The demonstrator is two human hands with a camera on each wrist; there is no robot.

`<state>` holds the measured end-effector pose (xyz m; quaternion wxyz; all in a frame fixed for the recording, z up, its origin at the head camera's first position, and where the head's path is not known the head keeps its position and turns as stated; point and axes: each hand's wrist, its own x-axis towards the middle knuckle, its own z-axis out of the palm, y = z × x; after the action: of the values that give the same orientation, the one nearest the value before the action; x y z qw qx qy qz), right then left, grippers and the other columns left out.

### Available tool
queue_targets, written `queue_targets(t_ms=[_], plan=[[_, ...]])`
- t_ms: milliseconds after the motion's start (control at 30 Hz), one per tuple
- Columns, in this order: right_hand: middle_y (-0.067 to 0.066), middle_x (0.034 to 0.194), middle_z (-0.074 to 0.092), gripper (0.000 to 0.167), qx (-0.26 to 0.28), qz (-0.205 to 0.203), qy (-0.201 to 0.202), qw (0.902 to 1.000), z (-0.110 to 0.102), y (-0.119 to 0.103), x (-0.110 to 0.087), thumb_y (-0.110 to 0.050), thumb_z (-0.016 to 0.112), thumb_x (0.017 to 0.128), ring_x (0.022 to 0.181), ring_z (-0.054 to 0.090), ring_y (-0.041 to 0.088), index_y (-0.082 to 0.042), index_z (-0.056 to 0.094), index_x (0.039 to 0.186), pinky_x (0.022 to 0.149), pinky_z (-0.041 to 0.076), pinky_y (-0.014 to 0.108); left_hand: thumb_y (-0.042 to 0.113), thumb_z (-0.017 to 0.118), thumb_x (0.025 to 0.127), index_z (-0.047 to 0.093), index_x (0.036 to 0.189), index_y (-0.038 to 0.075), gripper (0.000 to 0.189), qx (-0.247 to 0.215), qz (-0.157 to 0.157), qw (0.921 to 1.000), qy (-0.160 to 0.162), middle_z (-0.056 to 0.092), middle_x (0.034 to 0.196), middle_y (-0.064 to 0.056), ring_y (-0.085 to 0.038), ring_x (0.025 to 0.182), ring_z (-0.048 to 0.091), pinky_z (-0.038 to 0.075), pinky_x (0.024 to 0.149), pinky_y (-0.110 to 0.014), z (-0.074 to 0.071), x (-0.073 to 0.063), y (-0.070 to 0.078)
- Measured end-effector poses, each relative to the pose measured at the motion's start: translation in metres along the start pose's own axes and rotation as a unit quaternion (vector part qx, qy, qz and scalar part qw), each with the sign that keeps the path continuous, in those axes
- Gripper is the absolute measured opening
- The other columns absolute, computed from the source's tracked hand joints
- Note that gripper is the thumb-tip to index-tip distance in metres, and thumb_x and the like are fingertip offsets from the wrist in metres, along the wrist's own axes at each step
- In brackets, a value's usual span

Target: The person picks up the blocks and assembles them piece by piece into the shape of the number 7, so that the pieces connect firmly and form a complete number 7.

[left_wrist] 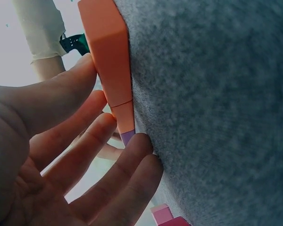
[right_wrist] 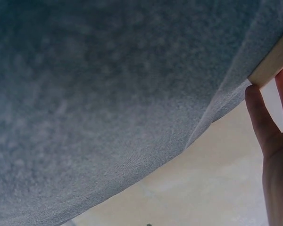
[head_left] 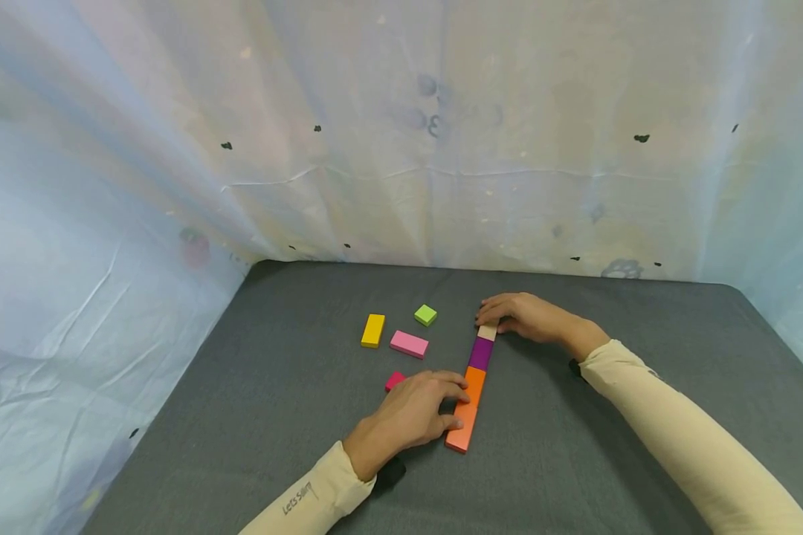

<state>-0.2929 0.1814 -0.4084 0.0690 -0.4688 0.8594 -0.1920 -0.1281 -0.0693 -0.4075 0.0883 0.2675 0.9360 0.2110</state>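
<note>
Row: on my head feed, four blocks lie end to end on the grey table (head_left: 274, 416), near to far: coral block (head_left: 459, 438), orange block (head_left: 475, 383), purple block (head_left: 481, 354), beige block (head_left: 487, 332).
Right hand (head_left: 529, 316): pinches the beige block.
Left hand (head_left: 411, 409): fingers and thumb spread, tips touching the orange and coral blocks.
Loose blocks: left of the row, I count yellow block (head_left: 373, 331), lime block (head_left: 425, 315), pink block (head_left: 409, 344), magenta block (head_left: 395, 380), the last partly hidden.
Backdrop: pale curtain (head_left: 508, 148).

Dark lettering (head_left: 299, 498) on the left sleeve (head_left: 328, 490), at the near left, starts "Lets S"; its last letters are unclear. On the far curtain (head_left: 508, 134), a faint grey mark (head_left: 433, 126) resembles a 3.
</note>
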Motion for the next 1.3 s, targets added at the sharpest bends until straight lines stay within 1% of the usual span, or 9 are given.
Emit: queue_targets(t_ms=[267, 767, 1033, 1300], plan=[[0.014, 0.135, 0.064, 0.037, 0.003, 0.003, -0.001, 1.0, 0.0, 0.0003, -0.0004, 0.002, 0.067, 0.09, 0.133, 0.053, 0.035, -0.013, 0.071, 0.123, 0.105, 0.047, 0.054, 0.031, 0.079, 0.086, 0.074, 0.119, 0.023, 0.034, 0.0, -0.008, 1.0, -0.005, 0.062, 0.135, 0.014, -0.013, 0.125, 0.059, 0.051, 0.101, -0.034, -0.0006, -0.0002, 0.0005], [0.013, 0.135, 0.064, 0.037, 0.004, 0.005, -0.002, 1.0, 0.0006, 0.0019, -0.0002, 0.002, 0.067, 0.09, 0.134, 0.053, 0.035, -0.013, 0.071, 0.124, 0.105, 0.046, 0.054, 0.031, 0.079, 0.086, 0.074, 0.118, 0.024, 0.034, 0.004, -0.005, 1.0, -0.004, 0.062, 0.135, 0.013, -0.012, 0.124, 0.059, 0.051, 0.102, -0.033, -0.0012, -0.0006, 0.0002], [0.013, 0.135, 0.064, 0.037, 0.005, 0.002, -0.002, 1.0, 0.0002, 0.0005, -0.0002, 0.002, 0.067, 0.09, 0.134, 0.053, 0.035, -0.013, 0.071, 0.124, 0.105, 0.046, 0.054, 0.03, 0.078, 0.086, 0.074, 0.119, 0.023, 0.034, -0.002, -0.009, 0.9999, -0.007, 0.062, 0.136, 0.013, -0.013, 0.125, 0.058, 0.051, 0.102, -0.035, -0.001, -0.0005, 0.0009], [0.01, 0.135, 0.065, 0.037, -0.016, 0.009, -0.002, 0.9998, -0.0006, -0.0021, -0.0007, 0.001, 0.067, 0.091, 0.134, 0.053, 0.034, -0.014, 0.071, 0.124, 0.105, 0.046, 0.054, 0.03, 0.079, 0.086, 0.074, 0.118, 0.023, 0.034, 0.0, -0.008, 0.9999, -0.006, 0.062, 0.135, 0.013, -0.013, 0.125, 0.059, 0.051, 0.101, -0.035, -0.0014, -0.0012, 0.0014]])
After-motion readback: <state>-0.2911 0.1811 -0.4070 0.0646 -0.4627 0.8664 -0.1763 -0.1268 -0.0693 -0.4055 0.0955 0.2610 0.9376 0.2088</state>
